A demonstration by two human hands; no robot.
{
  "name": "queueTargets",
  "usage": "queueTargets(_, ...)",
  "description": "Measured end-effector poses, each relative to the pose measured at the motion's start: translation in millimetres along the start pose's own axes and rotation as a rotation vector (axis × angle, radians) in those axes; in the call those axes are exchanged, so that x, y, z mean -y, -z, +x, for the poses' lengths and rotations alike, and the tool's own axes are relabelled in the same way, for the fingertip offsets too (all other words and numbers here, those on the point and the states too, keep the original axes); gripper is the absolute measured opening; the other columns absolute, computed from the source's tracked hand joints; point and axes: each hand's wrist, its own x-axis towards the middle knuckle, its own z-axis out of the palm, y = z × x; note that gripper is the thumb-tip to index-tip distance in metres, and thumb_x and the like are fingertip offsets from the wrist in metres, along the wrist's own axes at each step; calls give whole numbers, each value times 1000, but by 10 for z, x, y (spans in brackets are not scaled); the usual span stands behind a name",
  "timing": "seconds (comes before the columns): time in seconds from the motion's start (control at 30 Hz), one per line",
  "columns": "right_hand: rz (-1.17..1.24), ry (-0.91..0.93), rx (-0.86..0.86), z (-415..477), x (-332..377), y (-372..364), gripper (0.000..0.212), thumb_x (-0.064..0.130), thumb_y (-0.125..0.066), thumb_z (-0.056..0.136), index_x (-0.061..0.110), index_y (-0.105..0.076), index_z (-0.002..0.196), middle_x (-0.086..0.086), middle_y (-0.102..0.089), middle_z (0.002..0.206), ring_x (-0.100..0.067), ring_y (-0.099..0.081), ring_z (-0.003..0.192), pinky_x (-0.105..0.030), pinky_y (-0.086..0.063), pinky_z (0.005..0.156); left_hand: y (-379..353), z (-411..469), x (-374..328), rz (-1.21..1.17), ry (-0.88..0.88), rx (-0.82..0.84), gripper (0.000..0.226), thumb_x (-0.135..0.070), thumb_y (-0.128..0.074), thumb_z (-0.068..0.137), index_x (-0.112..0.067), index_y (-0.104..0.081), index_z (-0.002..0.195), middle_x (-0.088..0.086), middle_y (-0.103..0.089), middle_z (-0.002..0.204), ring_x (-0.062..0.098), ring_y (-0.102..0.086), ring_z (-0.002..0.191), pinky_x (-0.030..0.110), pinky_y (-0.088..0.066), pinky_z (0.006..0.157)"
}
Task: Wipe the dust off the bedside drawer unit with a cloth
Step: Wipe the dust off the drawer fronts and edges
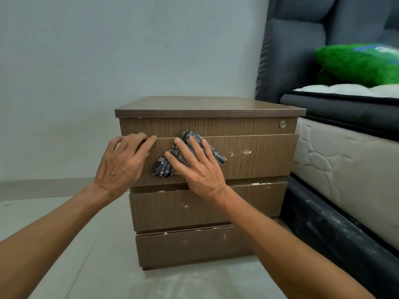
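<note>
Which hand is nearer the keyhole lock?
Right. The right hand presses the cloth left of and below the lock; the left hand lies farther left.

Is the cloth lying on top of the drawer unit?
No, the right hand presses the cloth flat against the front of the upper drawer, below the bare top of the drawer unit.

Right hand flat on cloth against drawer unit

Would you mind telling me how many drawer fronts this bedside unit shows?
3, stacked below the fixed panel with the lock: the top drawer front, under the cloth; the middle drawer front; the bottom drawer front. None appear hidden.
</note>
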Motion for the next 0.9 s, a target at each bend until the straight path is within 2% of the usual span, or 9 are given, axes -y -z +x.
queueTargets(0.2, -24, -75, -56, -321, -433, 36, 51, 30, -59, 96, 24, -44, 145, -18, -31, 153, -44, -28, 141, -59, -23, 114, -94, 133, -164, -27, -33, 11, 46, -11, -55, 92, -2, -46, 136, 20, -54, 120, 34, -52, 104, 43, -39, 85)
queueTargets(0.3, -61, -149, -54, -537, -717, 76, 51, 32, -53, 99, 25, -34, 147, -19, -25, 155, -44, -24, 141, -59, -19, 116, -124, 124, -152, -42, -33, 7, 46, -14, -51, 92, -2, -45, 136, 21, -52, 120, 35, -51, 105, 45, -39, 86)
queueTargets(0.4, -43, -280, -31, -724, -985, 192, 48, 35, -45, 102, 24, -33, 147, -17, -20, 155, -44, -21, 142, -58, -17, 117, -127, 143, -161, -57, -26, -1, 44, -17, -50, 93, -3, -47, 134, 20, -54, 118, 35, -52, 104, 45, -40, 85)
queueTargets(0.67, 67, -915, -3, -994, -1311, 444, 55, 23, -48, 98, 26, -29, 149, -17, -19, 157, -41, -18, 144, -61, -42, 100, -103, 164, -203, -84, 10, 8, 42, -18, -50, 91, -4, -49, 131, 19, -54, 117, 35, -52, 103, 44, -39, 84)
queueTargets(0.8, 193, -1246, -29, -1039, -1302, 562, 57, 17, -47, 99, 23, -24, 150, -16, -33, 148, -35, -41, 128, -51, -43, 98, -72, 166, -224, -102, 37, 19, 43, -13, -60, 89, -3, -50, 130, 20, -54, 116, 35, -52, 103, 45, -40, 84)
queueTargets(0.9, 308, -1589, -120, -1090, -1271, 695, 43, 16, -40, 101, 17, -32, 144, -16, -42, 136, -30, -49, 117, -39, -41, 88, -28, 183, -232, -120, 51, 62, 47, -12, -64, 86, -4, -50, 130, 19, -53, 117, 35, -52, 104, 45, -41, 87)
